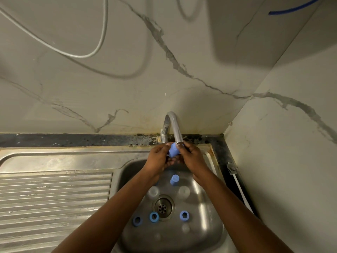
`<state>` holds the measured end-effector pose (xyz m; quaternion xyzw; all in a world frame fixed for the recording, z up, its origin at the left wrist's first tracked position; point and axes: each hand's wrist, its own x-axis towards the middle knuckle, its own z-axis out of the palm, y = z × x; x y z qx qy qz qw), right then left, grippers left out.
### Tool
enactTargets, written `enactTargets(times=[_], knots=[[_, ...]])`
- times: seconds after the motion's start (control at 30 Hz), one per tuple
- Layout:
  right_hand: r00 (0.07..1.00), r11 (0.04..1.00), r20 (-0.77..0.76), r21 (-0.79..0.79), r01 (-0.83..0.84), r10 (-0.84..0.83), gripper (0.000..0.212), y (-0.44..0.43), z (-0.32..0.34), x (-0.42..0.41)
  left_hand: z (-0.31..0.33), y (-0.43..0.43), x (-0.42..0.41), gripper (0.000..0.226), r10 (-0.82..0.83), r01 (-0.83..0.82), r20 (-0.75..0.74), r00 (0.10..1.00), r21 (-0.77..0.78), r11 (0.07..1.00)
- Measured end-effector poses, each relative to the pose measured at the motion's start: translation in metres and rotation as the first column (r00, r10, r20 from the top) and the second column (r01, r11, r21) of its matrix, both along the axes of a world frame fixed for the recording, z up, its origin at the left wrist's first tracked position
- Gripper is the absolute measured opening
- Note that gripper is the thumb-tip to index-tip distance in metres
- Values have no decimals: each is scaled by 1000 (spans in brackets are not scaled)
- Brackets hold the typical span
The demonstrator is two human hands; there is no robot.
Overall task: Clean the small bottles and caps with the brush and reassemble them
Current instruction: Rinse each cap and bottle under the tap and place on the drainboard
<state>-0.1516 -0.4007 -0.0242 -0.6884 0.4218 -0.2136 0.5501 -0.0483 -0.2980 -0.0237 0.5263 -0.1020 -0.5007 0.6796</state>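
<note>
Both my hands meet under the spout of the tap (174,128), holding a small blue bottle (172,150) between them. My left hand (159,157) grips its left side and my right hand (191,157) grips its right side. Below, in the sink basin (204,225), another blue bottle (174,179) stands upright. Three blue rings or caps (154,216) lie around the drain (163,207). Clear caps (183,191) lie in the basin too. No brush is visible.
The ribbed steel drainboard (54,198) stretches left of the basin. A marble-patterned wall (109,88) rises behind, with a grey cable (102,37) hanging across it. A white cable with a grey plug (232,169) lies in the gap at the right wall.
</note>
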Motion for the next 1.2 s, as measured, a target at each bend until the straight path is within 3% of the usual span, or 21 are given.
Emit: enactTargets(times=[0.1, 0.2, 0.27, 0.4, 0.53, 0.67, 0.83, 0.97, 1.07, 1.13, 1.17, 1.2], knots=[[995, 997, 69, 18, -73, 71, 27, -1, 5, -7, 0, -2, 0, 35, 42, -42, 10, 999, 19, 999], [994, 999, 112, 37, 11, -15, 24, -2, 10, -5, -1, -1, 0, 27, 32, -27, 90, 995, -56, 998], [995, 996, 58, 38, 78, -80, 26, -1, 11, -2, -3, 0, -1, 33, 9, 1, 121, 993, -88, 996], [999, 998, -28, -54, 28, -30, 29, 6, 12, 0, -2, 4, -2, 32, 3, 13, 128, 992, -123, 992], [999, 991, 7, -126, 48, -47, 22, 6, 9, 0, 1, 2, -4, 33, 7, 9, 153, 988, -103, 995], [981, 994, 161, 50, 101, -108, 17, 6, 8, -5, 6, -2, -11, 36, 71, -58, 181, 981, -78, 995], [949, 954, 274, 290, 75, -158, 20, 4, 16, -18, 1, 3, -22, 16, 99, -67, 319, 943, -109, 992], [975, 971, 174, 221, 96, -136, 12, 9, 19, -19, 11, 6, -21, 27, 92, -65, 229, 969, -121, 991], [983, 977, 129, 183, 107, -132, 11, 9, 20, -16, 17, 6, -12, 42, -36, 44, 199, 979, -35, 998], [968, 953, 201, 291, 85, -148, 14, 7, 22, -14, 12, 4, -5, 42, -143, 140, 324, 935, 33, 990], [951, 921, 258, 384, 63, -172, 18, 5, 24, -14, 8, 3, 0, 37, -186, 173, 478, 859, 72, 982], [931, 878, 305, 478, 33, -201, 21, 3, 25, -14, 4, 3, 4, 32, -228, 195, 648, 726, 124, 973]])
